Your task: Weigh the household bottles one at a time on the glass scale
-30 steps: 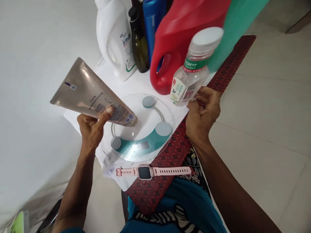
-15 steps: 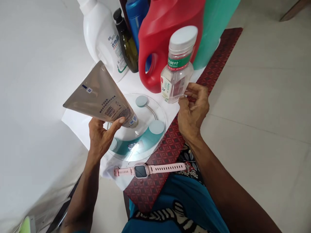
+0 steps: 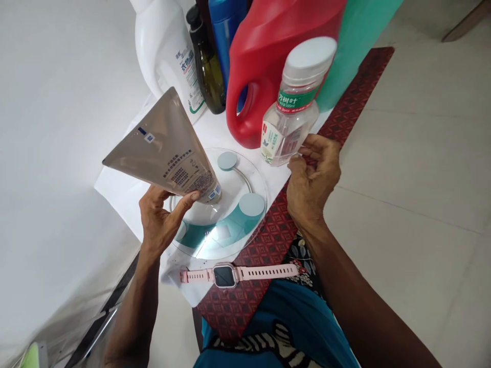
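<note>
My left hand (image 3: 161,220) grips a large beige squeeze tube (image 3: 164,148) near its cap end, which rests on a round glass scale (image 3: 230,214); the wide crimped end points up and left. My right hand (image 3: 312,181) pinches the base of a small clear bottle (image 3: 291,107) with a white cap and green label, held tilted just right of the scale. A pink smartwatch (image 3: 226,275) lies flat in front of the scale.
Behind the scale stand a white detergent jug (image 3: 164,51), a dark glass bottle (image 3: 207,66), a blue bottle (image 3: 226,30), a red jug (image 3: 268,61) and a green container (image 3: 353,46). A red patterned mat (image 3: 264,245) runs diagonally over white paper. Tiled floor lies to the right.
The tube's wide end swung up and to the right, standing steeper on the scale. The small bottle stayed in my right hand, shifting only slightly.
</note>
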A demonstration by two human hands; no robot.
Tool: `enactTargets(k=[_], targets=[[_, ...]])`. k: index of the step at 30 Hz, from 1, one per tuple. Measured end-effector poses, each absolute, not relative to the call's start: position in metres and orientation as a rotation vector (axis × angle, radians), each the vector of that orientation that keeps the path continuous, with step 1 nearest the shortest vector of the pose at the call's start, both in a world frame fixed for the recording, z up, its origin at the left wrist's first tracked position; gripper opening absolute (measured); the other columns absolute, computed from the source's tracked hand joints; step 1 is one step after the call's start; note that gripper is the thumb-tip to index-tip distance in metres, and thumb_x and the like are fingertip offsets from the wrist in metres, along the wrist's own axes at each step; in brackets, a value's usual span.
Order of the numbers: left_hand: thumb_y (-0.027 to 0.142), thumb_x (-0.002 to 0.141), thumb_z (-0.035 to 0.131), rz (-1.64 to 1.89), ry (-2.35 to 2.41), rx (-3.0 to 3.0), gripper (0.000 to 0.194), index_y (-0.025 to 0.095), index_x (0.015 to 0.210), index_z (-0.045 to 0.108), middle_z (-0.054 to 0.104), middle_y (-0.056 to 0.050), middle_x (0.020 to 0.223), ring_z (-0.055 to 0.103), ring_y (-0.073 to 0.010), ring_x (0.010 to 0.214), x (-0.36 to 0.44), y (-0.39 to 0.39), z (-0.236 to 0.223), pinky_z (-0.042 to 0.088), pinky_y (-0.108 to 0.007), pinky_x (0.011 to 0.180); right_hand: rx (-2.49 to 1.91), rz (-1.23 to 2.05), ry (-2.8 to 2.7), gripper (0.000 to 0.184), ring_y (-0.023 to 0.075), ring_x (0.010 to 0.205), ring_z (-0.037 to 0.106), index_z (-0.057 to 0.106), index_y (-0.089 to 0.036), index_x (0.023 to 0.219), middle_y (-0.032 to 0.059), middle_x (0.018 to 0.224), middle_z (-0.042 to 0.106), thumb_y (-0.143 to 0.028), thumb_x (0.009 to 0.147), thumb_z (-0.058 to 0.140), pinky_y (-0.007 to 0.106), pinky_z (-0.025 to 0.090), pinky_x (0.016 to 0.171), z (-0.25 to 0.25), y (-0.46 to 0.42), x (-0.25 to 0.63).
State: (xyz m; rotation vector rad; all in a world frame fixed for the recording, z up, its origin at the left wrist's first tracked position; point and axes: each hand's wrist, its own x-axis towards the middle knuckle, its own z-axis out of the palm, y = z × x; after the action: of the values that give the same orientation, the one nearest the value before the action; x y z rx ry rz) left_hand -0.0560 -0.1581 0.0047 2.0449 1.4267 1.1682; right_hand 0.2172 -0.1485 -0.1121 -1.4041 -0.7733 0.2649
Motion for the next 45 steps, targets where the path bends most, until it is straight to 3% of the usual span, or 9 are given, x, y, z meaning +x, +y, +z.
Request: enactTargets(k=[4, 11, 25, 31, 39, 43, 45], targets=[[0.04, 0.089, 0.094, 1.324, 1.362, 1.959, 0.014, 0.029, 0.094, 0.088, 0.083, -0.002, 0.099, 0.079, -0.0213, 0.085, -0.048, -0.151, 0.004, 0.07, -0.037, 0.075, -1.428, 0.315, -0.768, 0.033, 0.0251, 0.113, 0.073, 0.064, -0.03, 0.121, 0.0058, 0.128, 0.075, -0.024, 0.09, 0.06, 0.045, 0.063, 0.089, -0.11, -0.15, 0.218], [0.048, 0.091, 0.087, 1.652, 1.396, 1.923, 0.025, 0.024, 0.09, 0.081, 0.08, -0.001, 0.095, 0.074, -0.0189, 0.078, -0.044, -0.09, 0.026, 0.066, -0.033, 0.066, -1.408, 0.33, -0.75, 0.035, 0.0244, 0.114, 0.072, 0.066, -0.027, 0.124, 0.0062, 0.128, 0.075, -0.025, 0.089, 0.061, 0.042, 0.062, 0.085, -0.109, -0.15, 0.217], [0.052, 0.092, 0.086, 1.49, 1.213, 1.931, 0.029, 0.024, 0.099, 0.081, 0.079, -0.006, 0.107, 0.075, -0.0194, 0.083, 0.013, 0.025, -0.01, 0.065, -0.03, 0.069, -1.396, 0.341, -0.755, 0.034, 0.0253, 0.116, 0.072, 0.067, -0.027, 0.125, 0.0067, 0.127, 0.075, -0.026, 0.091, 0.064, 0.041, 0.061, 0.084, -0.111, -0.151, 0.219], [0.051, 0.091, 0.084, 1.463, 1.21, 1.894, 0.032, 0.021, 0.101, 0.08, 0.075, -0.007, 0.102, 0.075, -0.0209, 0.082, 0.038, 0.055, -0.04, 0.063, -0.03, 0.064, -1.401, 0.348, -0.762, 0.033, 0.0253, 0.116, 0.071, 0.067, -0.028, 0.124, 0.0058, 0.125, 0.075, -0.026, 0.092, 0.062, 0.042, 0.062, 0.086, -0.109, -0.152, 0.219], [0.071, 0.092, 0.081, 1.265, 1.279, 2.037, 0.051, 0.024, 0.111, 0.074, 0.078, -0.01, 0.115, 0.076, -0.0261, 0.099, 0.029, 0.05, -0.036, 0.066, -0.037, 0.08, -1.379, 0.338, -0.76, 0.035, 0.0252, 0.116, 0.072, 0.067, -0.026, 0.126, 0.0076, 0.127, 0.076, -0.025, 0.091, 0.061, 0.04, 0.062, 0.082, -0.109, -0.15, 0.218], [0.074, 0.094, 0.08, 1.524, 1.324, 2.018, 0.067, 0.026, 0.138, 0.065, 0.07, -0.015, 0.139, 0.074, -0.0285, 0.113, 0.031, 0.009, -0.019, 0.065, -0.041, 0.088, -1.368, 0.318, -0.76, 0.035, 0.0249, 0.112, 0.072, 0.067, -0.026, 0.125, 0.008, 0.127, 0.076, -0.025, 0.091, 0.061, 0.039, 0.062, 0.08, -0.11, -0.148, 0.218], [0.071, 0.101, 0.073, 1.684, 1.301, 2.048, 0.062, 0.027, 0.142, 0.063, 0.068, -0.014, 0.138, 0.073, -0.028, 0.116, 0.038, -0.022, -0.009, 0.063, -0.043, 0.092, -1.362, 0.31, -0.767, 0.035, 0.0246, 0.112, 0.073, 0.067, -0.027, 0.126, 0.0077, 0.126, 0.076, -0.026, 0.091, 0.061, 0.039, 0.062, 0.081, -0.111, -0.148, 0.218]])
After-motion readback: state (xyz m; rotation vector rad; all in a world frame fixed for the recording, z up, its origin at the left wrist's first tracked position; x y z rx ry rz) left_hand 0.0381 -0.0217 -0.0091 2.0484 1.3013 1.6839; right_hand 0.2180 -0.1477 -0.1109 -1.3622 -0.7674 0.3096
